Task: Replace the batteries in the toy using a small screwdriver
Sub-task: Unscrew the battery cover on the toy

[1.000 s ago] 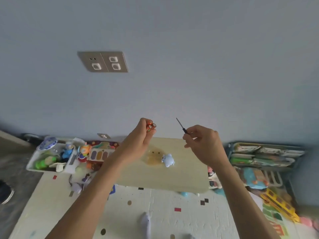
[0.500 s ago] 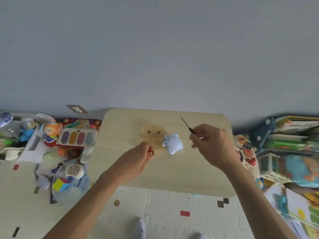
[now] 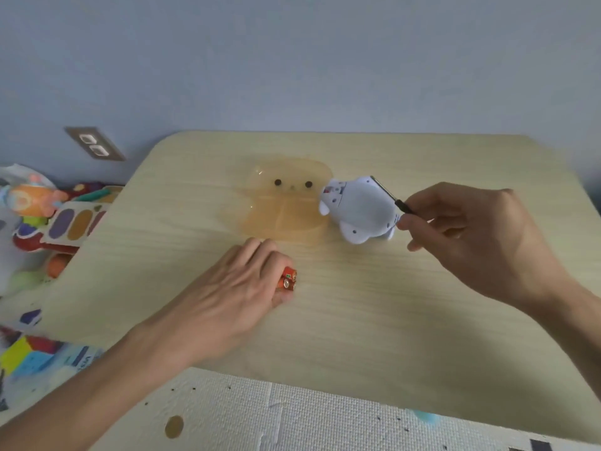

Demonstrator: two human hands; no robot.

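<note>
Our left hand (image 3: 237,294) lies low on the pale wooden bench (image 3: 374,320), its grip closed around a small bundle of orange cylindrical batteries (image 3: 287,280), whose metal ends peek out between thumb and fingers; they sit at or just above the bench top, and we cannot tell whether they touch it. Our right hand (image 3: 481,242) is raised a little, its grip pinched shut on the thin black-handled screwdriver (image 3: 392,198), with the metal shaft pointing up and to the left.

Outward from the right grip, the pale blue bear-shaped plastic toy (image 3: 357,213) lies just to its left, the shaft's tip over the toy's upper right edge. The toy's long axis runs from upper left to lower right, roughly along the shaft's line. Its left end overlaps a translucent amber bear-faced tray (image 3: 286,206).

The right hand is much the nearer to the toy; the left is apart, below and left of it. We judge that the screwdriver tip needs to meet a cover screw, which we cannot make out here.
</note>
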